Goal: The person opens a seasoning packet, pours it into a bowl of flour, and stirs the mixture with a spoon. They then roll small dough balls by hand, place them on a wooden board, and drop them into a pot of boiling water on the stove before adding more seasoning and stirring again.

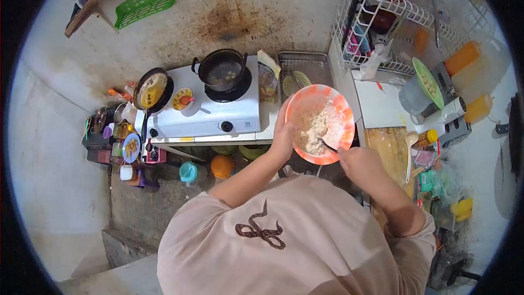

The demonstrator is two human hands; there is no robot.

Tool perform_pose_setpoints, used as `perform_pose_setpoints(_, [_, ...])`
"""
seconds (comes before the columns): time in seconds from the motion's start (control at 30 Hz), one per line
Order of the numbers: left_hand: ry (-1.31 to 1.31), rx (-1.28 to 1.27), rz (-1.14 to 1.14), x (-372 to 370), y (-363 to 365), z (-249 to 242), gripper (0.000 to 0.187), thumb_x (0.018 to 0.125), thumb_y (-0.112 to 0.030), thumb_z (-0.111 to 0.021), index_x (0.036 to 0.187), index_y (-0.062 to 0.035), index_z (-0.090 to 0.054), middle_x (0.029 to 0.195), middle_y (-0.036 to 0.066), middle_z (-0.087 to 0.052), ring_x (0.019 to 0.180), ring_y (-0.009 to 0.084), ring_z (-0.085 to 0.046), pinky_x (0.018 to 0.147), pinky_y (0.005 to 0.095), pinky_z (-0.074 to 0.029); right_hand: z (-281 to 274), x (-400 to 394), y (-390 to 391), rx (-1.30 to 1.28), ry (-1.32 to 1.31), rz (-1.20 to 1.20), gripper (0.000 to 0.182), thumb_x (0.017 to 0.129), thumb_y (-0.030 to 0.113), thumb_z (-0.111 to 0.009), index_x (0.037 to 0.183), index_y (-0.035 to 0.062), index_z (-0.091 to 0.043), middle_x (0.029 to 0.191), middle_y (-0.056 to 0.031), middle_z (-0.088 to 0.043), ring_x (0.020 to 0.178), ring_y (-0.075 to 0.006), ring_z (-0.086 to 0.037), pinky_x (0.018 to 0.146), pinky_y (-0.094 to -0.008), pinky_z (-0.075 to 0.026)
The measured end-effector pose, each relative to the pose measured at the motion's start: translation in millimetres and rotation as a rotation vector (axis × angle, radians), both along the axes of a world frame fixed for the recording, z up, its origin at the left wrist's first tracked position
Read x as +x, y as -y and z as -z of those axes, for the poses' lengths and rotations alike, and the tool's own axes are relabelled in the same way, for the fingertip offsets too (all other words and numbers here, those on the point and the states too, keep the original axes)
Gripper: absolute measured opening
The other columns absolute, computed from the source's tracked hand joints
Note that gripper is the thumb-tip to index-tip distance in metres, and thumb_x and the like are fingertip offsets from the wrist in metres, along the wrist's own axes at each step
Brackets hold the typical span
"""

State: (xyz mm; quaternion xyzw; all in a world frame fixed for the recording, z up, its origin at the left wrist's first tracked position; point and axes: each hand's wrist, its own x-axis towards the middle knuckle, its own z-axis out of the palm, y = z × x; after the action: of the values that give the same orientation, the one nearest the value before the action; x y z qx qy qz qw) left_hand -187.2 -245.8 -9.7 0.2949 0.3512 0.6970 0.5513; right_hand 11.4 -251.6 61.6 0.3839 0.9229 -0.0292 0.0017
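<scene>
An orange-and-white bowl (349,114) is held up in front of my body, tilted so its inside shows. Pale, lumpy flour mixture (316,128) lies in it. My left hand (282,139) grips the bowl's left rim, with its fingers hidden beneath. At the lower right rim, my right hand (361,168) is closed around the handle of a metal spoon (329,146). The spoon's far end is sunk in the mixture, so its head is hidden.
Left of the bowl, a white gas stove (204,123) carries a black wok (222,71), a frying pan (151,90) and a small patterned bowl (183,98). Behind stands a metal tray (305,60). On the right are a wooden board (385,145), a light ladle (409,155) and a dish rack (404,8).
</scene>
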Motion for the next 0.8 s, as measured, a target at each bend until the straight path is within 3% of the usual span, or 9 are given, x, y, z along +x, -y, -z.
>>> perform_pose_setpoints(0.1, [0.015,-0.121,-0.032,-2,10,3,0.070,0.058,-0.004,-0.036,0.128,-0.0046,-0.029,0.125,0.013,-0.037,0.117,0.0253,-0.035,0.098,0.0352,-0.027,-26,6,-8,0.034,0.164,0.065,0.015,0.077,0.013,-0.046,0.078,0.0032,-0.057,0.060,-0.0098,-0.057,0.056,-0.0277,-0.058,0.047,-0.0394,-0.045])
perform_pose_setpoints(0.33, [-0.046,-0.050,0.018,3,11,8,0.071,0.058,-0.005,-0.038,0.128,-0.0045,-0.028,0.125,0.013,-0.037,0.117,0.0254,-0.035,0.097,0.0358,-0.029,5,-35,-6,0.115,0.057,0.135,0.015,0.073,0.009,-0.047,0.081,-0.0001,-0.056,0.063,-0.0127,-0.059,0.057,-0.0267,-0.060,0.047,-0.0375,-0.047])
perform_pose_setpoints(0.47, [-0.019,0.000,-0.049,2,6,11,0.063,0.064,-0.005,-0.037,0.127,-0.0028,-0.029,0.125,0.012,-0.037,0.118,0.0230,-0.034,0.098,0.0322,-0.027,18,-35,12,-0.011,-0.034,0.039,0.017,0.081,0.015,-0.044,0.080,0.0019,-0.054,0.060,-0.0110,-0.057,0.054,-0.0261,-0.058,0.047,-0.0400,-0.045])
perform_pose_setpoints(0.53, [0.004,-0.011,-0.031,-3,-1,20,0.065,0.062,-0.006,-0.038,0.126,-0.0034,-0.029,0.124,0.014,-0.037,0.118,0.0256,-0.035,0.098,0.0357,-0.028,21,-23,21,-0.073,-0.065,0.017,0.018,0.082,0.016,-0.043,0.080,0.0026,-0.054,0.060,-0.0112,-0.057,0.054,-0.0264,-0.058,0.048,-0.0408,-0.045])
perform_pose_setpoints(0.63, [0.000,-0.073,0.022,-5,-6,23,0.069,0.059,-0.007,-0.038,0.127,-0.0052,-0.027,0.124,0.016,-0.037,0.116,0.0297,-0.036,0.097,0.0408,-0.032,4,8,17,-0.023,0.044,0.116,0.019,0.083,0.018,-0.044,0.079,0.0035,-0.054,0.058,-0.0112,-0.056,0.054,-0.0272,-0.058,0.046,-0.0405,-0.044])
perform_pose_setpoints(0.8, [0.029,-0.080,0.113,22,-12,11,0.069,0.059,-0.004,-0.039,0.127,-0.0029,-0.029,0.126,0.013,-0.036,0.118,0.0244,-0.034,0.098,0.0329,-0.026,-11,22,-1,0.173,0.104,0.338,0.012,0.077,0.012,-0.047,0.082,0.0049,-0.056,0.058,-0.0100,-0.056,0.054,-0.0247,-0.059,0.044,-0.0347,-0.046])
